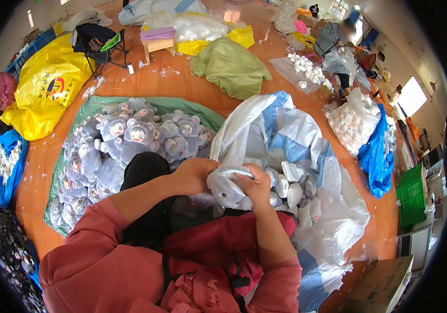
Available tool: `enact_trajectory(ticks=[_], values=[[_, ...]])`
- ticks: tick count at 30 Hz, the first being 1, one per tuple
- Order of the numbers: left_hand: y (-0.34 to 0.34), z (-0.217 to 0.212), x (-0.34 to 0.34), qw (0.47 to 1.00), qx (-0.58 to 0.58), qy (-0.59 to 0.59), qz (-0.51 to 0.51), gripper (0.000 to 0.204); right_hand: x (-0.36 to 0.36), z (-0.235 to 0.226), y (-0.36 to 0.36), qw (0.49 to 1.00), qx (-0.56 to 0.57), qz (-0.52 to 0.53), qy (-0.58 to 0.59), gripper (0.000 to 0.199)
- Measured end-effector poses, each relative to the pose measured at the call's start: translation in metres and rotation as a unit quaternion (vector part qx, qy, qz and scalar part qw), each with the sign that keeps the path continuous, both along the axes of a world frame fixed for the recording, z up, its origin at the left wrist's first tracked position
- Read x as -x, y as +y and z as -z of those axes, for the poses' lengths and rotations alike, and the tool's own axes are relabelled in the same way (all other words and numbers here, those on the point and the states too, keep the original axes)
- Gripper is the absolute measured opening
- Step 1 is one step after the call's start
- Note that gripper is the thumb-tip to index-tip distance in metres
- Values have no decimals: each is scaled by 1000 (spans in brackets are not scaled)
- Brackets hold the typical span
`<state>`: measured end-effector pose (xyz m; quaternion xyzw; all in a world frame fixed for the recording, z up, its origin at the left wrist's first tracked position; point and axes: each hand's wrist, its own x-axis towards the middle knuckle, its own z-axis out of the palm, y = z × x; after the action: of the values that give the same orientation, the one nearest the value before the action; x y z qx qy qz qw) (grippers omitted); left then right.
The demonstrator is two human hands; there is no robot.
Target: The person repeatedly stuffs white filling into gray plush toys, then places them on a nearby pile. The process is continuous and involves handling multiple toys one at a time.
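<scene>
piece in hand: one grey plush piece (227,191), held up before the lap, between the two hands and touched by both.
long axis: slanted, from upper left by the left hand down to lower right below the right hand's fingers; a pale curved rim is shown along the top.
left hand (194,176): clamped on the piece at its left end; fingertips partly hidden.
right hand (257,184): clamped on the piece from the right, thumb laid near the pale rim; fingers behind cannot be told.
nearer hand: neither; the piece is gripped from both sides, the hands set apart by its width.
lap: covered in red cloth (202,237); one black-clad knee (145,169) is raised beside the left forearm.
small pieces: loose grey and white pieces (295,194), found just right of the right hand, in the mouth of a white-and-blue sack (338,208).
toys: a heap of grey plush toys (140,134), piled left of and beyond the left hand, on a green sheet (195,107).
further right: a clear bag of white stuffing (356,119); a green crate (411,196).
further ahead: an olive cloth (228,67), crumpled on the floor.
far left: a yellow bag (51,86); a folding chair (98,46).
far right: a co-worker (330,39), seen among white bags.
</scene>
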<state>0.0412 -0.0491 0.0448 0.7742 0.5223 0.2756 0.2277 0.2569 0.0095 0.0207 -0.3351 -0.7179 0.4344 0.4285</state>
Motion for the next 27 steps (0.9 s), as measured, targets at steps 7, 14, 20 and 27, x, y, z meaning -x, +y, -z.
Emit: enact_trajectory(ticks=[7, 14, 20, 27], values=[[6, -10, 10, 994, -108, -13, 28, 28, 4, 10, -7, 993, -74, 67, 68, 12], [10, -17, 9, 960, 200, -178, -87, 30, 10, 19, 6, 946, 167, 24, 276, 27], [9, -9, 5, 805, 322, -480, -133, 46, -2, -7, 14, 918, 276, -46, 279, 58], [6, 12, 2, 974, 158, -148, -60, 51, 1, -9, 4, 939, 311, -21, 147, 67]])
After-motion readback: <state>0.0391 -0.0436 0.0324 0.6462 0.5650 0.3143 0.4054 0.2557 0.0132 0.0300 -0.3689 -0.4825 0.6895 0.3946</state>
